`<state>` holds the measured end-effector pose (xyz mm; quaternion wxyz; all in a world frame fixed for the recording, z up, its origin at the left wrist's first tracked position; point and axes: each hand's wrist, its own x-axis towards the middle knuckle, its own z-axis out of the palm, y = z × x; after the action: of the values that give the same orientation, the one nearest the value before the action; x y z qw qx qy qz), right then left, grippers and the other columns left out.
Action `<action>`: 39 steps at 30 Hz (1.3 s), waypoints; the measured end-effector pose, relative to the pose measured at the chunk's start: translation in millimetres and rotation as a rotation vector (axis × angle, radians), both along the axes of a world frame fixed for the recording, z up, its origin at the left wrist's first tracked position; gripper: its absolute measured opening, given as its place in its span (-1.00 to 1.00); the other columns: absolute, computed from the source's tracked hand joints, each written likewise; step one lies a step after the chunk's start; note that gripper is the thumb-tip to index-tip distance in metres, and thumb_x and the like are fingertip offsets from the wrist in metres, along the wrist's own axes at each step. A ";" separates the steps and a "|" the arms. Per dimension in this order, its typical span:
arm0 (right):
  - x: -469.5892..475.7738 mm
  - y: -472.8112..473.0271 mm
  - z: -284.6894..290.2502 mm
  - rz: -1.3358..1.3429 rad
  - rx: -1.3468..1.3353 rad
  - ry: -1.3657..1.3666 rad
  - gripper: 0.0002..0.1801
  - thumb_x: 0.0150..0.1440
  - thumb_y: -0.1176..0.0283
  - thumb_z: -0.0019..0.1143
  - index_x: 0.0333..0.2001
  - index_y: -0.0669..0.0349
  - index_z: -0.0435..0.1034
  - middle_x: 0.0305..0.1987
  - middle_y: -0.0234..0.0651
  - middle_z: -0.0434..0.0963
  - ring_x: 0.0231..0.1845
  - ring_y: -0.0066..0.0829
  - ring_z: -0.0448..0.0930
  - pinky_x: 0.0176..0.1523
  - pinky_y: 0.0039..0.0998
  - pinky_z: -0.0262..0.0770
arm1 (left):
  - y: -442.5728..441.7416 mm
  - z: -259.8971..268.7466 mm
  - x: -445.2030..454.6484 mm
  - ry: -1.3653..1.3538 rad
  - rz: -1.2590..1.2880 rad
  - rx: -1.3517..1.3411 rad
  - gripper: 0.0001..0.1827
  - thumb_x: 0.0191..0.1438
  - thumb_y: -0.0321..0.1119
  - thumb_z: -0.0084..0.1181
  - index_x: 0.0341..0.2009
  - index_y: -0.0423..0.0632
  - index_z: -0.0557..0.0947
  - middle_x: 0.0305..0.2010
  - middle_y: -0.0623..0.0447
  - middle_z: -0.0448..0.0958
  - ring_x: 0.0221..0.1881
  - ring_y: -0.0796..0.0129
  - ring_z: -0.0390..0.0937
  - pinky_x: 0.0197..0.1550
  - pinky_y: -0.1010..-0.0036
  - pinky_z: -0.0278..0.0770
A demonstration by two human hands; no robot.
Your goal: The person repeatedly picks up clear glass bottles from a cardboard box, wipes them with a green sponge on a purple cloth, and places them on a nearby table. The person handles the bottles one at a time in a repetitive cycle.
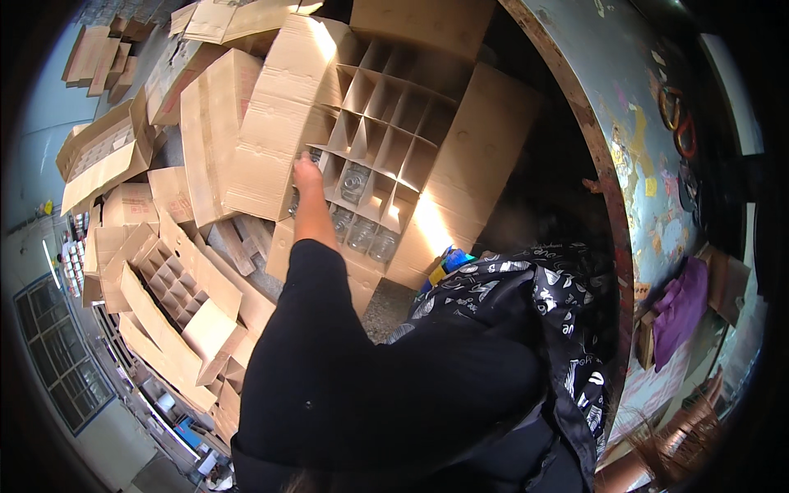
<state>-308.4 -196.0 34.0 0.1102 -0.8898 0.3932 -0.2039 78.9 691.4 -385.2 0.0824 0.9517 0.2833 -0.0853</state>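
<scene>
My left hand (308,174) reaches to the left edge of an open cardboard box (370,271) with cardboard dividers (389,132). Its fingertips are beside a piece of clear glass in an edge compartment; whether they grip it is unclear. One clear glass jar (354,183) sits in a compartment to the right of the hand. Several more stand in the row nearest me, among them a glass jar (383,244) at the corner. Many compartments farther off show no jar. At the far lower right is my right hand (712,389), near a pale, shiny surface, its fingers partly hidden.
Open and closed cartons crowd the left, including a divided carton (175,280) and a closed carton (212,138). A wooden pallet (237,243) lies between them. At right runs a worn metal table (616,123) with a rusty edge, tape rolls (684,135) and a purple cloth (681,311).
</scene>
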 end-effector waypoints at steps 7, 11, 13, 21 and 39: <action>86.6 75.7 -6.4 0.029 0.286 -0.167 -0.61 0.29 0.29 -0.20 0.08 0.25 0.38 0.06 -0.42 0.45 -0.05 -0.63 0.41 -0.16 -0.67 0.29 | -7.0 149.8 -6.1 -0.134 -0.500 -0.097 -0.75 -0.05 -0.42 0.22 -0.24 -0.15 0.52 -0.26 -0.24 0.53 -0.20 -0.11 0.51 -0.17 0.14 0.46; 171.3 168.5 -10.7 0.461 0.293 -0.102 -0.67 0.22 0.36 -0.04 -0.01 0.33 0.42 -0.01 -0.25 0.50 0.02 -0.45 0.47 0.16 -0.49 0.28 | -81.1 326.7 1.2 -0.144 -0.825 -0.271 -0.78 -0.03 -0.41 0.23 -0.27 -0.17 0.54 -0.37 -0.16 0.51 -0.40 0.10 0.51 -0.32 0.33 0.47; 217.3 215.4 -29.2 0.569 0.565 -0.061 -0.64 0.11 0.41 0.13 -0.03 0.36 0.42 -0.05 -0.28 0.53 -0.10 -0.52 0.51 0.02 -0.52 0.39 | -126.7 393.6 -7.8 -0.157 -0.932 -0.369 -0.80 -0.03 -0.40 0.24 -0.29 -0.18 0.56 -0.45 -0.06 0.49 -0.52 0.32 0.45 -0.43 0.47 0.43; 262.6 257.1 16.1 1.271 0.564 0.253 -0.25 -0.23 0.05 0.43 0.01 0.22 0.39 -0.07 -0.36 0.53 -0.30 -0.58 0.49 -0.20 -0.51 0.42 | -388.3 489.0 21.5 0.147 -1.543 -1.127 -0.76 0.08 -0.31 0.18 -0.24 -0.21 0.56 -0.44 0.11 0.49 -0.59 0.63 0.41 -0.54 0.73 0.36; 107.4 89.6 -6.4 0.340 1.426 -0.974 -0.44 0.10 0.00 0.05 0.00 0.21 0.35 -0.23 -0.30 0.56 -0.32 -0.59 0.61 -0.28 -0.57 0.60 | -679.8 400.1 -78.6 0.834 -1.125 -1.827 -0.37 0.27 0.03 -0.17 0.21 -0.22 0.22 0.02 -0.17 0.44 -0.12 0.36 0.51 -0.10 0.53 0.53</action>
<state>-201.0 -106.4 27.6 0.8239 -0.4696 0.1985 -0.2474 0.3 11.6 15.0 0.5916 0.4265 -0.3437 -0.5916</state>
